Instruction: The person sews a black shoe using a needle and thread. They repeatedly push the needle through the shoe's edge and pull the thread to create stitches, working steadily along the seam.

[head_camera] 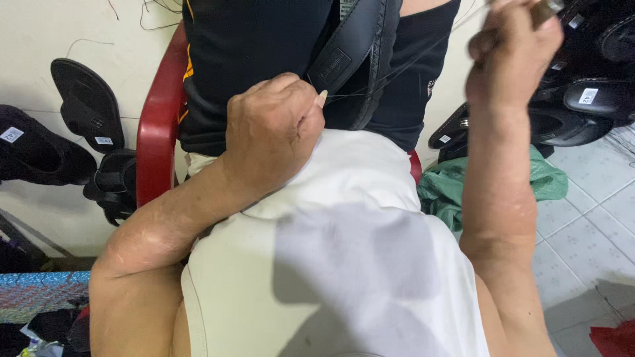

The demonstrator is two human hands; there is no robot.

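Note:
I look straight down over my white shirt. My left hand (274, 129) is closed around a black sandal (360, 49) held against my lap, fingers curled over its strap edge. A thin pale thread (410, 66) runs taut from the sandal up to my right hand (512, 49). That hand is raised at the top right, fist closed on the thread and on a small metal tool (548, 9) that pokes out of it. My black shorts with an orange stripe (188, 73) lie under the sandal.
I sit on a red plastic chair (155, 132). More black sandals with small white tags lie at the left (86, 99) and the upper right (582, 99). A green plastic bag (450, 188) rests on the pale tiled floor (589, 231).

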